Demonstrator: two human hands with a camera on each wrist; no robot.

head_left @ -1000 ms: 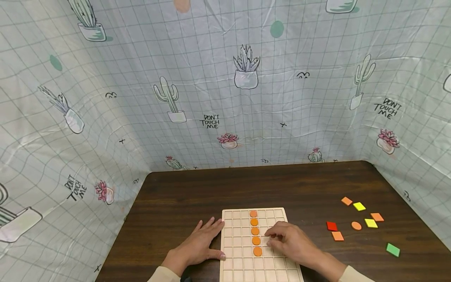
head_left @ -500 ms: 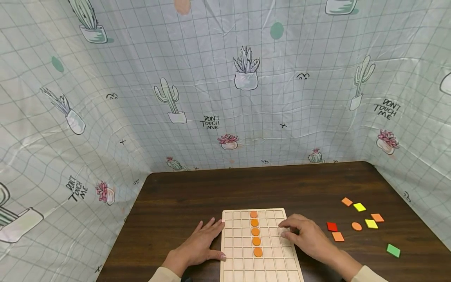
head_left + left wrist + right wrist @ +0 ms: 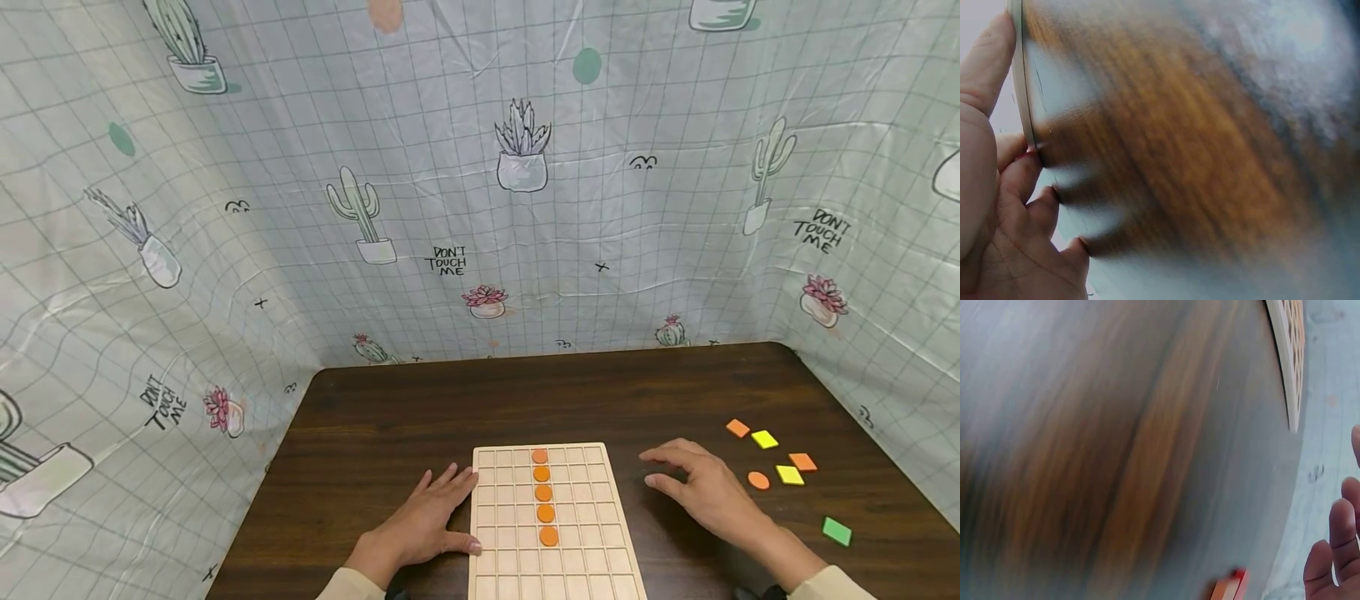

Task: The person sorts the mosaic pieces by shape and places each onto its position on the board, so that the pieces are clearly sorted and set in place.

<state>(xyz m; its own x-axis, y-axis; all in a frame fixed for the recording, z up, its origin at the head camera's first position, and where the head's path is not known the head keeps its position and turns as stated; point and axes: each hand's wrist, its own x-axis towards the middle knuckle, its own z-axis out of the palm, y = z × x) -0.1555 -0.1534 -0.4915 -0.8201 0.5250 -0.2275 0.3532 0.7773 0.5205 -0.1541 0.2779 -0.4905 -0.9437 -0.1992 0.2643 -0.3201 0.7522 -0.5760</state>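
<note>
A pale wooden grid board (image 3: 506,537) lies on the dark table, with several orange discs (image 3: 543,492) in one column. My left hand (image 3: 420,527) rests flat at the board's left side, fingers and thumb touching its edge. The left wrist view shows these fingers beside the thin board edge (image 3: 1024,94). My right hand (image 3: 708,492) hovers over the table right of the board, thumb and fingers apart, holding nothing. In the right wrist view, a red tile (image 3: 1240,580) and an orange tile (image 3: 1225,589) lie near it; in the head view the hand hides them.
Right of my right hand lie an orange disc (image 3: 758,480), orange squares (image 3: 738,427), yellow squares (image 3: 790,475) and a green square (image 3: 837,531). A cactus-print cloth (image 3: 555,225) hangs around the wooden table (image 3: 390,417) at the back and sides.
My right hand has moved off the board to the right, toward the loose tiles, and now covers the red square and one orange square. The left hand and the discs have stayed put.
</note>
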